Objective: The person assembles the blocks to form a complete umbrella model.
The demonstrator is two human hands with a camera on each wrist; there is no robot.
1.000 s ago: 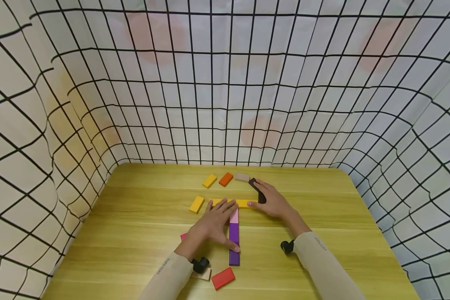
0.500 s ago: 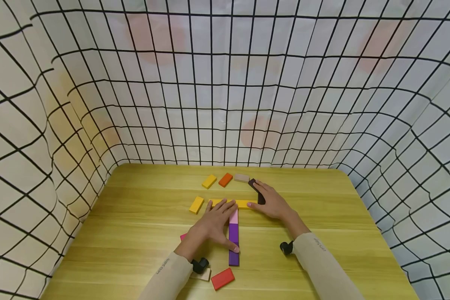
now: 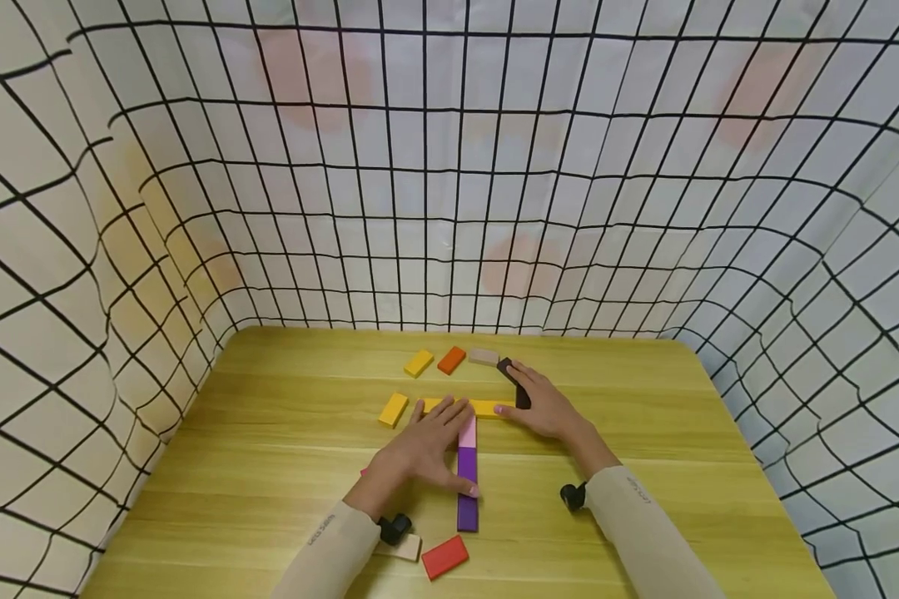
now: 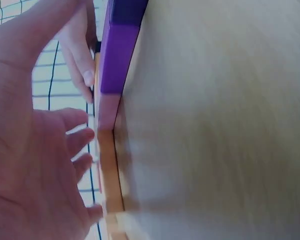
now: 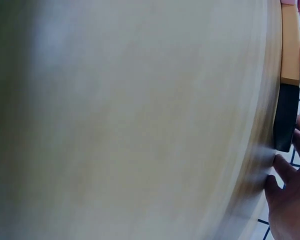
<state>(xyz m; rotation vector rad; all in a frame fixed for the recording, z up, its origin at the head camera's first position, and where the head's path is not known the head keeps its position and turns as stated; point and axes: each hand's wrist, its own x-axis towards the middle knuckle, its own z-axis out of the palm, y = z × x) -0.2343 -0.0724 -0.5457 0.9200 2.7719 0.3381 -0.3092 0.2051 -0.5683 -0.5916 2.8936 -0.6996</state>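
Flat blocks form a T in the head view: a yellow row (image 3: 490,408) across the top, then a pink block (image 3: 468,433), a purple block (image 3: 468,462) and a dark purple block (image 3: 468,516) running toward me. My left hand (image 3: 423,453) is spread over the T's left side, its fingertips at the yellow row and its thumb at the purple blocks. My right hand (image 3: 545,405) has its thumb at the row's right end and its fingers by two black blocks (image 3: 523,398) set at an angle. In the right wrist view, a black block (image 5: 287,117) meets the yellow one.
Two yellow blocks (image 3: 393,410), an orange block (image 3: 452,360) and a grey-beige block (image 3: 484,356) lie beyond the T. Nearer me are a red block (image 3: 445,556), a beige block (image 3: 406,547) and a mostly hidden pink-red block. Black wire mesh (image 3: 449,225) encloses the wooden tabletop (image 3: 644,433).
My left hand has shifted very slightly, its thumb a little farther up along the purple blocks and its wrist a little left. My right hand and the blocks look unchanged.
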